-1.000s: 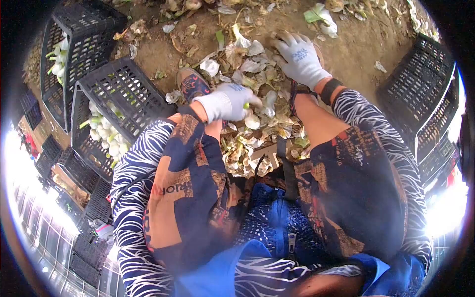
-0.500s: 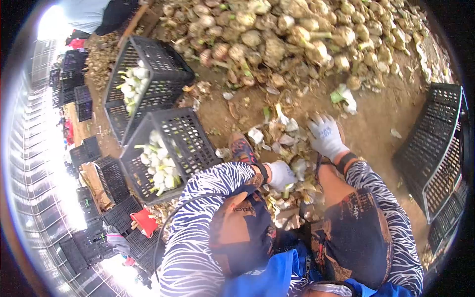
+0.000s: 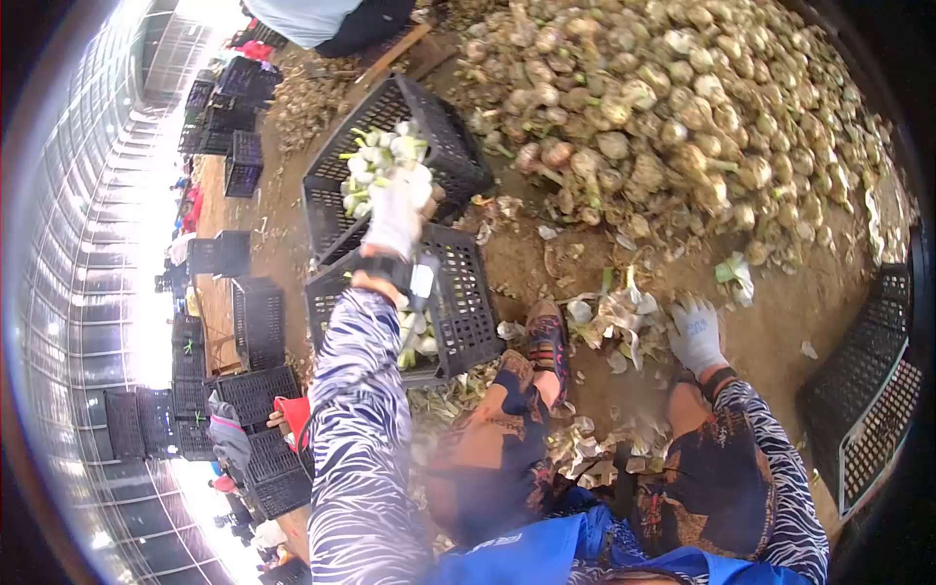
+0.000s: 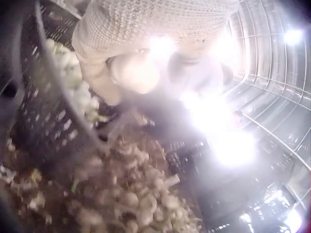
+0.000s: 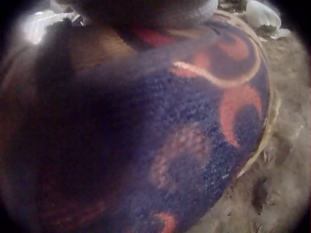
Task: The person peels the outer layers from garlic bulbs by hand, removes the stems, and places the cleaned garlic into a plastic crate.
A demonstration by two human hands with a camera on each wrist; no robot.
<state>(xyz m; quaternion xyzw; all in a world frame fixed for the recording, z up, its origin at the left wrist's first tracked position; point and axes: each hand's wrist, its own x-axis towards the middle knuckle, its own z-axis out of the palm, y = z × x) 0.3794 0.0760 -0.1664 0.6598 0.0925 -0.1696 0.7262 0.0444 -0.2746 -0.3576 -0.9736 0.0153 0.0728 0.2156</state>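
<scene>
My left hand (image 3: 393,226), in a white knit glove, reaches over the far black crate (image 3: 450,136) in the head view. Peeled white garlic bulbs with green stems (image 3: 363,175) lie inside that crate. In the left wrist view, the gloved fingers curl round a pale garlic bulb (image 4: 135,74), washed out by glare. Below the left wrist is a nearer crate (image 3: 473,302), also holding peeled garlic. My right hand (image 3: 697,336), gloved too, has its fingers spread low over the ground by the right foot. A patterned shoe (image 5: 194,116) fills most of the right wrist view.
A big heap of unpeeled garlic (image 3: 682,117) covers the ground ahead. Loose skins (image 3: 624,317) are scattered between the feet. Another black crate (image 3: 868,390) stands on the right. Stacked crates (image 3: 258,331) line the left side, and a person (image 3: 312,19) is at the far left.
My left hand has swung from between the legs out to the far crate with the bulb. The head view has turned left and up. The right hand stays by the right foot.
</scene>
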